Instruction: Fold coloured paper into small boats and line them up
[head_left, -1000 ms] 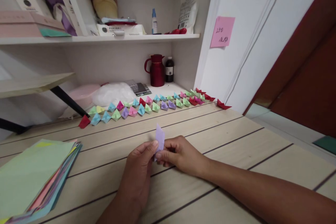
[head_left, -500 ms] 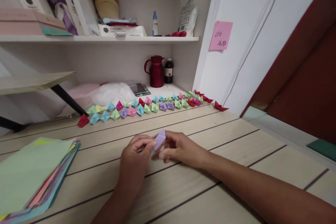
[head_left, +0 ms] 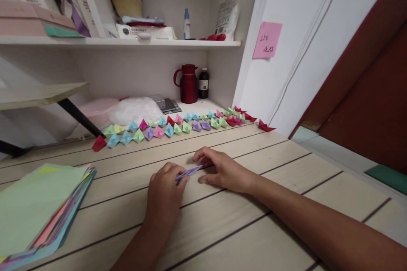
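A small folded piece of purple paper [head_left: 190, 172] lies nearly flat on the wooden table [head_left: 241, 228]. My left hand [head_left: 165, 192] pinches its near end with closed fingers. My right hand [head_left: 222, 169] presses on its far end with fingers curled over it. Behind my hands, two rows of several folded paper boats [head_left: 178, 125] in red, blue, green, pink and purple line the table's back edge.
A stack of coloured paper sheets [head_left: 38, 207] lies at the left. Under the shelf stand a red jug [head_left: 188, 84] and a dark bottle [head_left: 203, 83], beside a clear plastic bag [head_left: 135, 110]. A pink sticky note [head_left: 267, 39] hangs on the white panel.
The purple paper stood upright between my fingertips a second ago. Both hands have since lowered it and now press it flat against the table.
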Tool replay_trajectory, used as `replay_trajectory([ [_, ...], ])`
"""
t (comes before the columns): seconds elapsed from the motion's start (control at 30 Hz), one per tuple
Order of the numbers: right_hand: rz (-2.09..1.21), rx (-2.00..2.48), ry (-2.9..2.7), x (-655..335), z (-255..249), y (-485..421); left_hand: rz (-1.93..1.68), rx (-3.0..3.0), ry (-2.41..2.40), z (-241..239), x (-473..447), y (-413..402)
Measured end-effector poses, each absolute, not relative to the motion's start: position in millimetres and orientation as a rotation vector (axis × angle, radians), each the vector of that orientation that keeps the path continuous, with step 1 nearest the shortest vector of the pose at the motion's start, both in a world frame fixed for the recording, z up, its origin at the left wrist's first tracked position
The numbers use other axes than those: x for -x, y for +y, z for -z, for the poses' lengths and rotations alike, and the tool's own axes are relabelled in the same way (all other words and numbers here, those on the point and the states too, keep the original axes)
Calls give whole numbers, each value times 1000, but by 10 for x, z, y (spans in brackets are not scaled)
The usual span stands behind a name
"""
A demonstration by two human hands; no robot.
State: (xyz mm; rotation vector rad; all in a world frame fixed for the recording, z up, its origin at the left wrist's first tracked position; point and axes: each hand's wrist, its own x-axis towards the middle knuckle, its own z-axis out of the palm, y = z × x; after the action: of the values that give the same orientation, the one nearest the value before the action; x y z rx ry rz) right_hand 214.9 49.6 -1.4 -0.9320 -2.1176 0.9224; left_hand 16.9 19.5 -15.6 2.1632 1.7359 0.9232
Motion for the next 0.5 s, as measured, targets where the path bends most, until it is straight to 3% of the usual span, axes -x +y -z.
replay_trajectory([
  [0.5,-694,876,-2215,-2118,74,552,-943,-2100,1769,169,-198,193],
])
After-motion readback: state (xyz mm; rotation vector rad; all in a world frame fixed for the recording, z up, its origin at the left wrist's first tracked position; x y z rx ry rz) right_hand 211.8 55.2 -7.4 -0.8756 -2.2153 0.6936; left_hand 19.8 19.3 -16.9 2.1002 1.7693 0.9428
